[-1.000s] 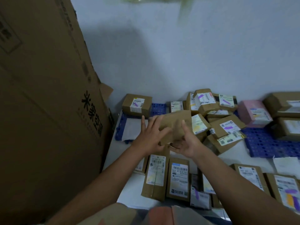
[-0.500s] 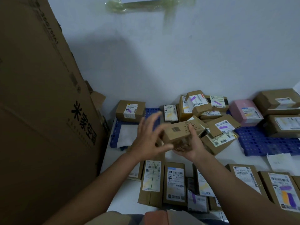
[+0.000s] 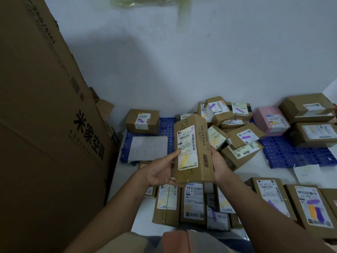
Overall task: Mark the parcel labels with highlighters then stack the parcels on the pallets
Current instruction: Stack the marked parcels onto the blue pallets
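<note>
left hand (image 3: 161, 173) grips parcel (image 3: 193, 150) by its left edge; right hand (image 3: 219, 164) cups its right side | label (image 3: 187, 147) faces up, yellow-marked

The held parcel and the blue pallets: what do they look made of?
Held parcel: brown cardboard, matte, creased, with a glossy-looking white paper label marked yellow. Blue pallets: probably moulded plastic, judging by the even grid of holes and uniform colour.

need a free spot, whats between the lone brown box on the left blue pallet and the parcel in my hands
In the head view, a flat pale sheet lies on the blue plastic pallet between the small brown cardboard box and the held brown parcel.
</note>
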### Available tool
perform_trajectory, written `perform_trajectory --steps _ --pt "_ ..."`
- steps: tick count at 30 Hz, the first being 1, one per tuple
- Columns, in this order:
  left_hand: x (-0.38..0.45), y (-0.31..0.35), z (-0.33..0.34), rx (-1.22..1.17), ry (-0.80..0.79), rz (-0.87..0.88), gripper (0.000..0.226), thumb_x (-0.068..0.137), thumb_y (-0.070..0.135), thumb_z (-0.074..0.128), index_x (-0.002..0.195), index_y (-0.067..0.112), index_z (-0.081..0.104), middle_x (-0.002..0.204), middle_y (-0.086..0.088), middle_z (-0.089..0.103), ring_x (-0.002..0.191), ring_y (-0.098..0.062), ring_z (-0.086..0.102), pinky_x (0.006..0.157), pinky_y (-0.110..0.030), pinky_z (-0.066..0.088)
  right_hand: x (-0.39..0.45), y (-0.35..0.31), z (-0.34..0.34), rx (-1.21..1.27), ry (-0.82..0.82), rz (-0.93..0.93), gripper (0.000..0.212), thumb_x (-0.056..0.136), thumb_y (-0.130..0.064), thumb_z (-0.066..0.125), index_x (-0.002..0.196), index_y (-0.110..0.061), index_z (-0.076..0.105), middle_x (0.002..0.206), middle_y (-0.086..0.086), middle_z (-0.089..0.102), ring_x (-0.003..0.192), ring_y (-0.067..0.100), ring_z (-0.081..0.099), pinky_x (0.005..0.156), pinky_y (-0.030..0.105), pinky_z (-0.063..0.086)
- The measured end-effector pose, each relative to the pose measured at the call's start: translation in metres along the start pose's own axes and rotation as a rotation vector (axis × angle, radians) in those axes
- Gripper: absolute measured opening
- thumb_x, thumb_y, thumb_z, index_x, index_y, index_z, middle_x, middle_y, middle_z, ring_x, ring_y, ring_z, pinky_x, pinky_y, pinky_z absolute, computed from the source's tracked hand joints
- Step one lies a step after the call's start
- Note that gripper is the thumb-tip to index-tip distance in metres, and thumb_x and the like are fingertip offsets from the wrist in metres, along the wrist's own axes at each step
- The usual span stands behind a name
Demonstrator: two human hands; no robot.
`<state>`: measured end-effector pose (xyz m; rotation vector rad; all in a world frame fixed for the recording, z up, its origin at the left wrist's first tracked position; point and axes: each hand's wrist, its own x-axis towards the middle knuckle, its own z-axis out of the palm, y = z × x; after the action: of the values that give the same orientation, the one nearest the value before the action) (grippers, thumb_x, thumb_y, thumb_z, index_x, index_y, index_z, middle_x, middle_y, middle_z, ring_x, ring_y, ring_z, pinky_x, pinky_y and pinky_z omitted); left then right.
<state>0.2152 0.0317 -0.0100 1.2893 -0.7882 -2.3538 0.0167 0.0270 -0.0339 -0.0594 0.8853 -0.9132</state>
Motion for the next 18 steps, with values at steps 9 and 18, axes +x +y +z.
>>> perform_trajectory --steps 9,18 --pt "0.002 -0.001 -0.008 -0.043 0.040 0.103 0.049 0.089 0.036 0.070 0.136 0.033 0.056 0.140 -0.013 0.056 0.128 -0.036 0.054 0.101 -0.061 0.046 -0.007 -0.004 -0.003 -0.051 -0.002 -0.078 0.049 0.096 -0.053 0.047 0.127 -0.018 0.065 0.125 0.017 0.067 0.115 0.038 0.063 0.101 0.054 0.046" --pt "0.021 0.008 -0.008 -0.073 0.252 0.197 0.058 0.083 0.030 0.074 0.136 0.034 0.051 0.125 -0.010 0.066 0.116 -0.033 0.061 0.095 -0.057 0.052 -0.019 -0.007 -0.018 -0.405 0.124 -0.212 0.045 0.095 -0.054 0.052 0.123 -0.021 0.064 0.120 0.001 0.070 0.115 0.022 0.062 0.097 0.040 0.049"
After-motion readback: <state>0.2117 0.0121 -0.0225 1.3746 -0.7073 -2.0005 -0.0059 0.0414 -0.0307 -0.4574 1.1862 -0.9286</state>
